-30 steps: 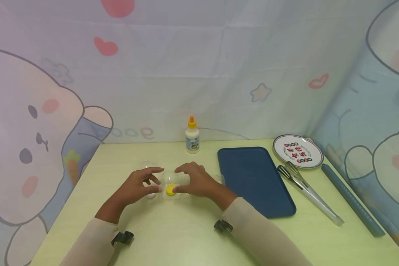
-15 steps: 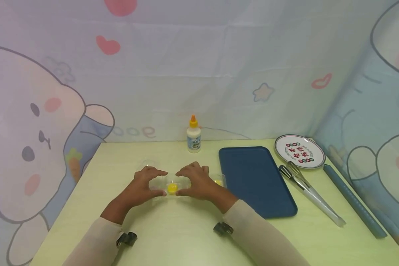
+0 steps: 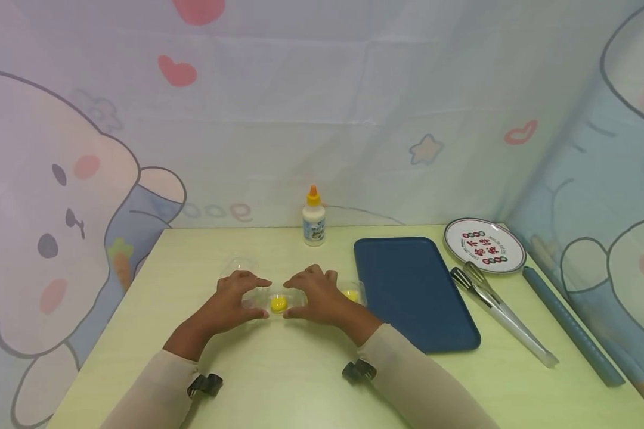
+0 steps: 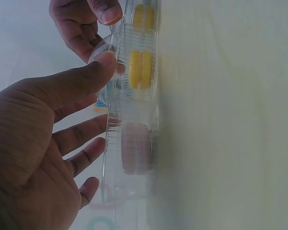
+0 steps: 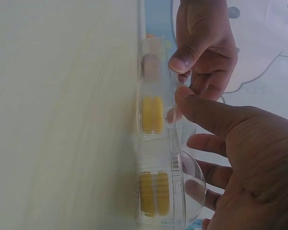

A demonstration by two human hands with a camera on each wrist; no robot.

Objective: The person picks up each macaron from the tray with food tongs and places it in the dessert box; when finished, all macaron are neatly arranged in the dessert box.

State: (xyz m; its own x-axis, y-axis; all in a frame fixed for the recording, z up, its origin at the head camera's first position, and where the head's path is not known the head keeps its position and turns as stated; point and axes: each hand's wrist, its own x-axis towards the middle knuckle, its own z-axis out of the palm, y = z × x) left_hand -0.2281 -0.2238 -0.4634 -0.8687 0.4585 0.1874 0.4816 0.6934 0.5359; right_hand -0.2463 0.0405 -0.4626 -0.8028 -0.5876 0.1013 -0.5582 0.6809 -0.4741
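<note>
Both hands are at a clear plastic box (image 3: 278, 290) with a yellow macaron (image 3: 278, 304) inside. My left hand (image 3: 226, 305) pinches its left part, thumb at the near rim and index finger at the far rim. From the other side my right hand (image 3: 321, 298) does the same, and the two thumbs nearly meet. A low clear dome shows above the rim in the right wrist view. Left of it, a pinkish macaron (image 4: 136, 148) sits in another clear compartment. To the right, a second yellow macaron (image 5: 154, 194) lies under a clear domed lid (image 5: 194, 187).
A clear round dome (image 3: 239, 264) lies beyond my left hand. Behind stands a glue bottle (image 3: 313, 226). A blue tray (image 3: 408, 286) lies right of the boxes, then metal tongs (image 3: 507, 316), a printed plate (image 3: 507, 241) and a long grey-blue bar (image 3: 574, 328).
My left hand has moved right and its fingers have come onto the box rim. My right thumb has shifted slightly, uncovering the middle macaron. The head view has shifted a little.
</note>
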